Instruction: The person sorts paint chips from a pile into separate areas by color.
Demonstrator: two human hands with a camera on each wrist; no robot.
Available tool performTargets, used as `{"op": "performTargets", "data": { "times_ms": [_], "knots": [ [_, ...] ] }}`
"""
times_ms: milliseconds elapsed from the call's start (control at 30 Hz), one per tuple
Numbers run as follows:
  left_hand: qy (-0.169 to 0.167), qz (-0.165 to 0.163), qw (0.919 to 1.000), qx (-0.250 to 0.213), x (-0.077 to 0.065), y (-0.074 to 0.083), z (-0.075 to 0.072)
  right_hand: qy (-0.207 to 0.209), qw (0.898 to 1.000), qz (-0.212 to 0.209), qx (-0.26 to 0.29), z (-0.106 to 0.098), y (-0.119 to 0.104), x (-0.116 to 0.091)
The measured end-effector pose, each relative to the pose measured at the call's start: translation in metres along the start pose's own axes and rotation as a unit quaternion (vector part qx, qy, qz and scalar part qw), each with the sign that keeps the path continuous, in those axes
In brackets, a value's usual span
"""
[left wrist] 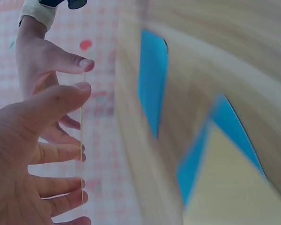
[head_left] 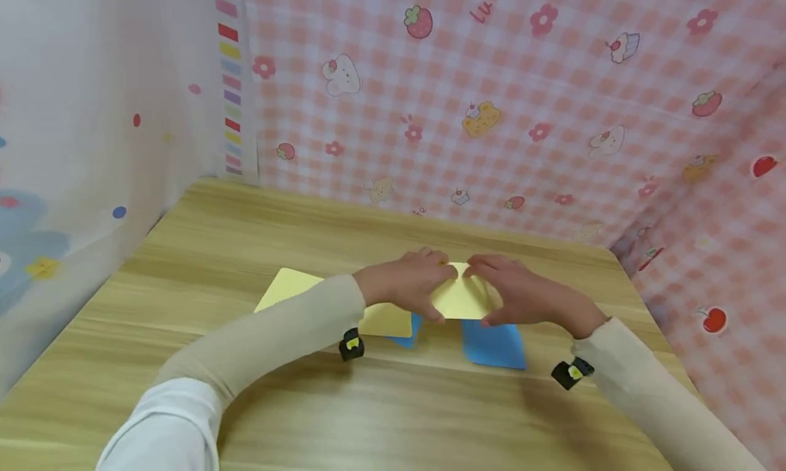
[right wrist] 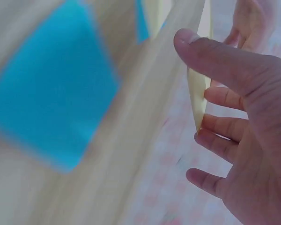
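Above the wooden table point(head_left: 368, 416), a yellow card point(head_left: 457, 306) is held between the left hand point(head_left: 414, 281) and the right hand point(head_left: 522, 290). By each hand one end is gripped, with the thumb set at the near edge and the fingers at the far one, presumably so that the card is kept steady from both sides. In the left wrist view it is seen almost edge-on, as a thin line. On the table below, one blue sheet point(head_left: 494, 348) is left partly hidden by the right hand and the card, while another blue piece point(left wrist: 227, 121) is overlapped by yellow paper point(head_left: 385, 321). That paper is crossed by the left sleeve point(head_left: 288, 334), so whether one sheet or two are laid there cannot be told for certain. Behind the table a pink checked cloth point(head_left: 381, 116) is hung, and at each cuff a small black device point(head_left: 352, 345) is worn.
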State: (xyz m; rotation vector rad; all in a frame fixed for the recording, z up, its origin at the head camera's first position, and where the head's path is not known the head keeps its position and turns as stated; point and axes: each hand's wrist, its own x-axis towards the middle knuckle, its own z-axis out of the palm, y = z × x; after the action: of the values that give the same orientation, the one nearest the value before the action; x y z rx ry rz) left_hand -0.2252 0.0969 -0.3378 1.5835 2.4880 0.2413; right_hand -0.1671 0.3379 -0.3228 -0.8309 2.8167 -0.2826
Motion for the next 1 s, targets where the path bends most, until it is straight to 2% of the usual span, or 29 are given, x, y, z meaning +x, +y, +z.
{"op": "performTargets", "data": {
  "times_ms": [67,167,267,333,433,600,733,833,900,1000],
  "knots": [
    [-0.008,0.008,0.9996,0.027,0.018,0.013,0.005,0.009,1.000,0.010,0.006,0.008,0.013,-0.016],
    [-0.028,0.010,0.9980,0.055,0.036,0.027,0.028,0.003,1.000,0.016,0.003,0.030,0.028,-0.032],
    [-0.053,0.008,0.9969,0.057,0.043,0.036,0.054,-0.024,1.000,0.015,0.005,0.055,0.033,-0.042],
    [-0.065,0.011,0.9966,0.049,0.045,0.041,0.066,-0.039,0.999,0.018,0.014,0.067,0.034,-0.048],
    [-0.057,0.018,0.9971,0.047,0.049,0.047,0.069,-0.031,0.999,0.031,0.013,0.071,0.036,-0.057],
    [-0.044,0.015,0.9976,0.051,0.064,0.052,0.052,0.008,0.999,0.035,-0.015,0.054,0.044,-0.067],
    [-0.053,0.015,0.9974,0.047,0.063,0.047,0.050,-0.009,1.000,0.026,-0.015,0.048,0.044,-0.061],
    [-0.046,0.017,0.9976,0.049,0.053,0.039,0.047,-0.013,1.000,0.024,-0.008,0.045,0.037,-0.053],
    [-0.044,0.016,0.9981,0.041,0.040,0.029,0.040,-0.010,1.000,0.017,0.000,0.042,0.027,-0.043],
    [-0.039,0.015,0.9991,0.009,0.006,0.004,0.025,-0.002,1.000,-0.005,0.002,0.038,0.003,-0.016]
  ]
}}
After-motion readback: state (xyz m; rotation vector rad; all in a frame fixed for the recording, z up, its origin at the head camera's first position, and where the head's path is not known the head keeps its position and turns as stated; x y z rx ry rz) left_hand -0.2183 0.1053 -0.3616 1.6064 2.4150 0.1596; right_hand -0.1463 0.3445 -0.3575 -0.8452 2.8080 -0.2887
